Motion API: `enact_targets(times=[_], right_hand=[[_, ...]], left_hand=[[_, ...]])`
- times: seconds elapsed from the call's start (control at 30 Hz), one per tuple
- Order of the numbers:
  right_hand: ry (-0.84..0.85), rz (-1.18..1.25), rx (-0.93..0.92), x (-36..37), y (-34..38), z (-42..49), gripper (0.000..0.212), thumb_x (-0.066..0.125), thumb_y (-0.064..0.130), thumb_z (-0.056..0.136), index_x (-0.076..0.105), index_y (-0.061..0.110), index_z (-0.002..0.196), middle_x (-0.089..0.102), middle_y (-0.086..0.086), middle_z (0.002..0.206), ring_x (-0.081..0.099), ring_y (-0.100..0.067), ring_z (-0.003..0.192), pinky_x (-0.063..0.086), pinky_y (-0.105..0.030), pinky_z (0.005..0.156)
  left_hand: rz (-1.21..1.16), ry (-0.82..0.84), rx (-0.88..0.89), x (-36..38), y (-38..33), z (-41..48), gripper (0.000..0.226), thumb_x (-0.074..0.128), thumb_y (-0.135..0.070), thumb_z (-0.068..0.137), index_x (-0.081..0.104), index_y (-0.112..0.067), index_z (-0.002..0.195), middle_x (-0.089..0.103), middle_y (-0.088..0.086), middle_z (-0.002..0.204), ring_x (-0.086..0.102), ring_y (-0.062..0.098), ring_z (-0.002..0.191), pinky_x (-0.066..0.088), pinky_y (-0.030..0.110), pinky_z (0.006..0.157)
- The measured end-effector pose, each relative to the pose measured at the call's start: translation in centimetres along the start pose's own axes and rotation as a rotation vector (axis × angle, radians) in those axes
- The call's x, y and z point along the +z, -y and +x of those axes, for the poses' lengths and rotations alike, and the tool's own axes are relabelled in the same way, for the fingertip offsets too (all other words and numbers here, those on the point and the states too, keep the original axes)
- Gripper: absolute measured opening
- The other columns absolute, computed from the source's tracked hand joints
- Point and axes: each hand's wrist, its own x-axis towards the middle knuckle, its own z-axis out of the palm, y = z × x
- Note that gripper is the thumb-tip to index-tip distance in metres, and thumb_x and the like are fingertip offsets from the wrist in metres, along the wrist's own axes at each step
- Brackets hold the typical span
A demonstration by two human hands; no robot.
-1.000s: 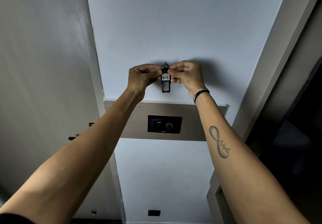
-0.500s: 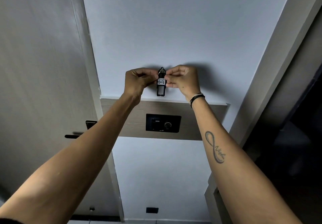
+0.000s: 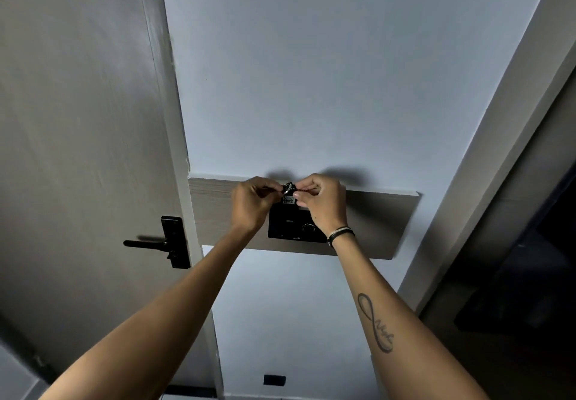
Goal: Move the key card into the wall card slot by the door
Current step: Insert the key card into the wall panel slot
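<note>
The key card (image 3: 288, 199) is a small black tag with a white label and a metal ring on top. Both hands pinch it at its upper end: my left hand (image 3: 253, 205) from the left, my right hand (image 3: 321, 202) from the right. It hangs upright against the top of the black wall card slot unit (image 3: 291, 228), which is mounted on a wooden wall panel (image 3: 377, 222). The card's lower end blends into the black unit, so I cannot tell whether it sits inside the slot. My right wrist covers the unit's right part.
A grey door (image 3: 78, 150) stands to the left with a black lever handle (image 3: 165, 242) beside the frame. A black socket (image 3: 274, 379) sits low on the white wall. To the right is a dark doorway (image 3: 523, 275) with a pale frame.
Both hands have carried the key card down from the white wall above the wooden panel to the top of the black slot unit.
</note>
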Motion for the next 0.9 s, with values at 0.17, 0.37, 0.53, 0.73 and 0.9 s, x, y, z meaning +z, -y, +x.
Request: enact_targets(times=[0.17,0.37,0.53,0.73,0.9], right_hand=[[-0.02,-0.036,0.021,0.3,-1.3,-0.5,0.013,0.082,-0.009,0.081,0.078,0.001,0.089,0.074,-0.005,0.079,0.075,-0.017,0.074,0.07,-0.043,0.072],[0.002,-0.123,0.021,0.7,-2.5,-1.2,0.008,0.082,-0.004,0.084,0.079,0.002,0.088,0.078,-0.013,0.082,0.079,-0.028,0.076,0.069,-0.048,0.072],[-0.004,-0.251,-0.018,0.4,-3.4,-1.2,0.006,0.085,0.006,0.084,0.081,0.01,0.085,0.081,-0.004,0.08,0.078,-0.019,0.075,0.068,-0.047,0.077],[-0.001,-0.327,-0.021,0.3,-3.0,-1.1,0.007,0.085,0.009,0.084,0.081,0.014,0.081,0.081,-0.001,0.079,0.077,-0.019,0.072,0.067,-0.046,0.075],[-0.002,-0.385,-0.033,0.4,-2.6,-1.0,0.008,0.085,0.009,0.082,0.081,0.015,0.08,0.081,-0.001,0.079,0.076,-0.018,0.07,0.066,-0.042,0.076]], left_hand=[[0.123,-0.005,-0.007,0.4,0.7,-0.7,0.017,0.081,0.002,0.082,0.084,-0.015,0.083,0.08,-0.006,0.083,0.077,0.007,0.079,0.062,0.028,0.081],[0.185,0.001,-0.035,0.6,1.9,-1.2,0.015,0.082,0.002,0.08,0.086,-0.012,0.085,0.083,0.003,0.09,0.079,0.021,0.085,0.064,0.044,0.088],[0.224,0.002,-0.014,1.0,1.9,-1.4,0.015,0.08,0.001,0.082,0.086,-0.012,0.085,0.084,0.004,0.092,0.079,0.023,0.084,0.064,0.045,0.086],[0.246,-0.001,-0.014,1.1,1.9,-1.6,0.014,0.078,0.0,0.085,0.086,-0.011,0.087,0.084,0.005,0.093,0.077,0.024,0.084,0.063,0.045,0.084],[0.244,0.001,-0.027,1.1,1.9,-1.6,0.012,0.078,0.0,0.085,0.085,-0.009,0.088,0.084,0.008,0.093,0.078,0.028,0.086,0.063,0.046,0.085]])
